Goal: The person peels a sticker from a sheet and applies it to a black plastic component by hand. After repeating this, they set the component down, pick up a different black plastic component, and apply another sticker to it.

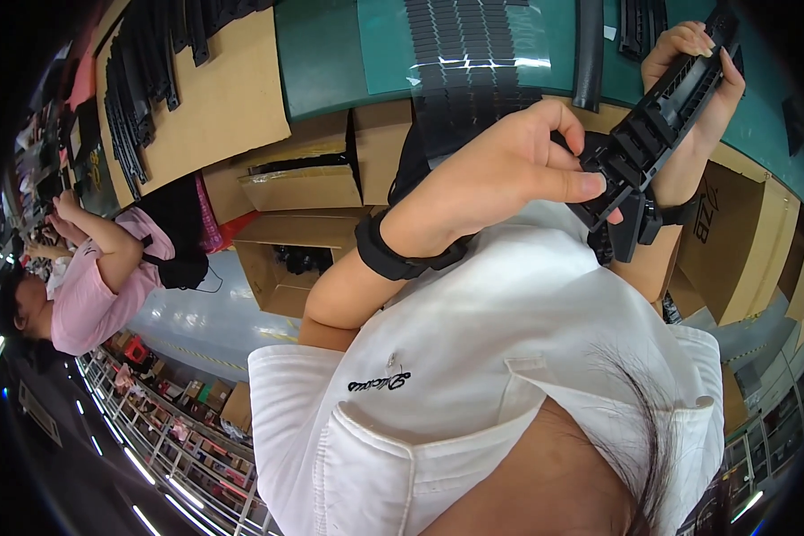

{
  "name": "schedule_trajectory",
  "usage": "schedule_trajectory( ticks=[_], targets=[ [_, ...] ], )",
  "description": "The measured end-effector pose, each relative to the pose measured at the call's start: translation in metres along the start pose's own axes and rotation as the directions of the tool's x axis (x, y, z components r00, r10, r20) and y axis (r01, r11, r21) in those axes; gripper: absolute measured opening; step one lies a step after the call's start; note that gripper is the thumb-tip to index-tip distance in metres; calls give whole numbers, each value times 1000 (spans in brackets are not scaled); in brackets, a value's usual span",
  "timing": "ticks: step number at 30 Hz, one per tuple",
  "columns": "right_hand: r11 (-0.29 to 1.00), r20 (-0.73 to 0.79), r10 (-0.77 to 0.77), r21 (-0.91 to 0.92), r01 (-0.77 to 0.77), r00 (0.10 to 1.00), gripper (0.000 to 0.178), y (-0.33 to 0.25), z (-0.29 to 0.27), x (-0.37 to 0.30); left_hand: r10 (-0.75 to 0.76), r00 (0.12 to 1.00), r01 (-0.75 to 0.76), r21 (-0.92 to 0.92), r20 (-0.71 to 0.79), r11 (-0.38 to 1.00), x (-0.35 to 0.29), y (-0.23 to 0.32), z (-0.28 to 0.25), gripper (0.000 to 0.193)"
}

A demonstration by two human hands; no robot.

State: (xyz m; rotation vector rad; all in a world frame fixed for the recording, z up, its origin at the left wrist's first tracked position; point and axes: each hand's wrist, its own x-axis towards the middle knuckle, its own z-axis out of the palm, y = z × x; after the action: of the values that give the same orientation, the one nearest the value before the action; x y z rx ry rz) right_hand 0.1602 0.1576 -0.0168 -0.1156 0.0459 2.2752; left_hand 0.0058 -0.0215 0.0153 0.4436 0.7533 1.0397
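Note:
A long black plastic housing [657, 129] with ribbed slots and a grip-like piece jutting from its lower end is held up at a slant in front of my chest. My right hand [711, 103] wraps round its upper end, with fingers on both sides. My left hand [523, 156] closes on the lower end, thumb pressed against the side and index finger curled above. Whether a small piece sits between those left fingers is hidden. Black bands circle both wrists.
Black strips [473, 49] under clear film and a long black part [589, 54] lie on the green table [322, 54]. More black parts [129, 98] rest on cardboard [232, 89] at left. Open cartons [728, 241] stand below the table. A co-worker in pink [107, 286] works at far left.

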Motion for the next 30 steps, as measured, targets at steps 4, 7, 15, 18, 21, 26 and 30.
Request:
schedule_trajectory(
  ticks=[4,7,15,18,21,26,30],
  targets=[
    [998,-31,5,59,-3,1000,23,-4,3,1,27,998,-24,-48,57,999,6,-3,1,21],
    [999,6,-8,53,7,1000,24,-7,12,-4,67,994,-65,-23,82,998,13,-6,8,20],
    [998,-24,-62,-27,61,998,29,17,9,-5,164,985,-166,-23,-59,986,13,-10,0,26],
    [998,29,44,38,-45,999,30,33,14,-7,138,975,-151,-67,-173,986,9,-3,-3,30],
    [885,-42,41,-462,-56,998,35,63,22,-9,21,990,-18,-17,137,1000,8,4,-11,28],
    [556,-24,260,-814,-170,965,50,106,33,-2,94,992,-93,11,-79,996,2,27,-6,22],
    [411,17,298,-905,-112,954,55,88,46,14,242,901,-159,245,-360,956,-24,62,-18,31]
  ],
)
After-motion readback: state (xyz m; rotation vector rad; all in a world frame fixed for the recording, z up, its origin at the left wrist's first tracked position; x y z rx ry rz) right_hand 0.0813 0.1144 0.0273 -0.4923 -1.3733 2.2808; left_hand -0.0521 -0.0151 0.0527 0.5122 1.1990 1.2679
